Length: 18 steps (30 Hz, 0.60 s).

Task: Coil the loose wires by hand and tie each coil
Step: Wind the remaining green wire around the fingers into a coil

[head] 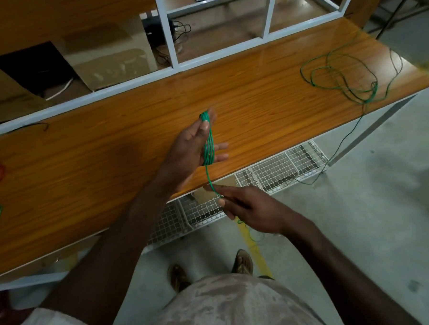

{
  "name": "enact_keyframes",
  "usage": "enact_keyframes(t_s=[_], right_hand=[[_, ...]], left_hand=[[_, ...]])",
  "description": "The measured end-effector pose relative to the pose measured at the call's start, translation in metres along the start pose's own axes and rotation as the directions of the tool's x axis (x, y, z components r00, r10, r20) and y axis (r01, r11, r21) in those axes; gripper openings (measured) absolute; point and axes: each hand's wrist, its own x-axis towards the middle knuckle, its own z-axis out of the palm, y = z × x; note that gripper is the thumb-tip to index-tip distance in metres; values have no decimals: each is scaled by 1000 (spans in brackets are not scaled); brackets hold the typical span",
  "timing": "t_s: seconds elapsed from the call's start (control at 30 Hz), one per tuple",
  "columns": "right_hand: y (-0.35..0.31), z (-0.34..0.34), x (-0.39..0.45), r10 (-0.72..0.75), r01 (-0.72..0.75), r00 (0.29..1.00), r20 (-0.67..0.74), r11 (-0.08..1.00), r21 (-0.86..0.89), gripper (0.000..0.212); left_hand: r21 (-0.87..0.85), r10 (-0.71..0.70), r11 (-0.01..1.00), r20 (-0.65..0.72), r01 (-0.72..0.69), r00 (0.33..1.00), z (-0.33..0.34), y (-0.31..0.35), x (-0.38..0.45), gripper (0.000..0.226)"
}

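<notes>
Now my left hand [197, 146] carries the thin green wire coil [207, 143] looped over spread, straight fingers.
My right hand [249, 209] pinches its tail above the glossy orange wooden table [110, 144]; loose green wire [347, 75] sprawls far right, wire-mesh basket [270, 172] below.

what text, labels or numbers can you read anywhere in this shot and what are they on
None: no word, number, label or brand can be read in this view.
The cardboard boxes behind the white frame carry only pale smudges, too blurred to read as text.
The wooden table, the green wire coil on the left hand and the loose green wire bear no markings.
</notes>
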Motion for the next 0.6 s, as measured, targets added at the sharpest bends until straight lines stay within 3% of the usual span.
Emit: enact_keyframes(t_s=[0.07, 0.17, 0.27, 0.37, 0.47, 0.6], right_hand=[[-15, -11, -5, 3, -4, 999, 32, 998, 56, 38], [-35, -41, -14, -20, 14, 998, 66, 996, 87, 24], [-46, -75, -23, -32, 31, 999, 13, 992, 125, 18], [-42, -100, -17, -22, 40, 976, -215, 996, 82, 21], [-27, -111, -1, -3, 6, 900, -436, 1000, 5, 22], [0, -105, 23, -1, -38, 846, -534, 997, -61, 22]], left_hand=[[248, 44, 968, -41, -32, 998, -6, -10, 4, 51], [540, 92, 839, -19, -67, 996, -15, -18, 2, 51], [708, 109, 700, 22, -92, 994, -23, -21, -2, 48], [603, 40, 795, 51, -63, 998, -26, -25, -8, 42], [381, -65, 925, 200, -17, 978, -12, -25, -20, 43], [83, -150, 988, 369, 128, 917, 3, -13, -38, 47]])
